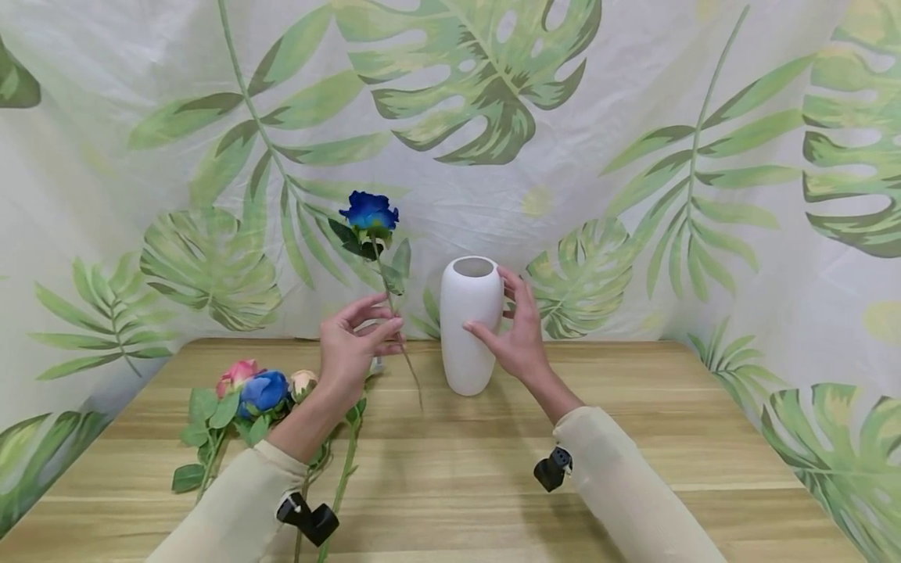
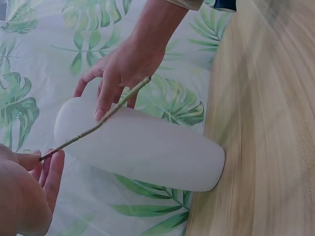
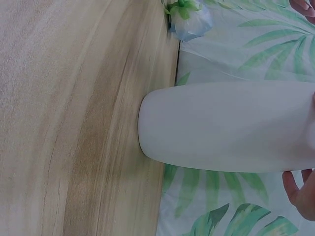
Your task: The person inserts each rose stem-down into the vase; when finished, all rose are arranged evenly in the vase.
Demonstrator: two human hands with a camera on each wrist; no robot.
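Observation:
Between thumb and fingers, my left hand [image 1: 352, 344] pinches the stem of a dark blue artificial rose [image 1: 369, 211]. The bloom points up, and the bare lower stem [image 2: 88, 131] slants down toward the table beside the vase. A tall white vase [image 1: 464, 348] stands upright, its round mouth facing up. My right hand [image 1: 521, 328] grips the vase near its top from the right, thumb on the front and fingers round the far side. The right wrist view shows the base of the vase [image 3: 221, 128] on the table, with part of the hand at the right edge.
Several artificial flowers lie on the wooden table [image 1: 633, 469] at the left: a pink rose [image 1: 238, 374], a blue rose [image 1: 263, 393] and a peach one [image 1: 303, 381]. A pale blue flower [image 3: 192, 22] lies near the back edge. Leaf-printed cloth [image 1: 479, 203] hangs behind.

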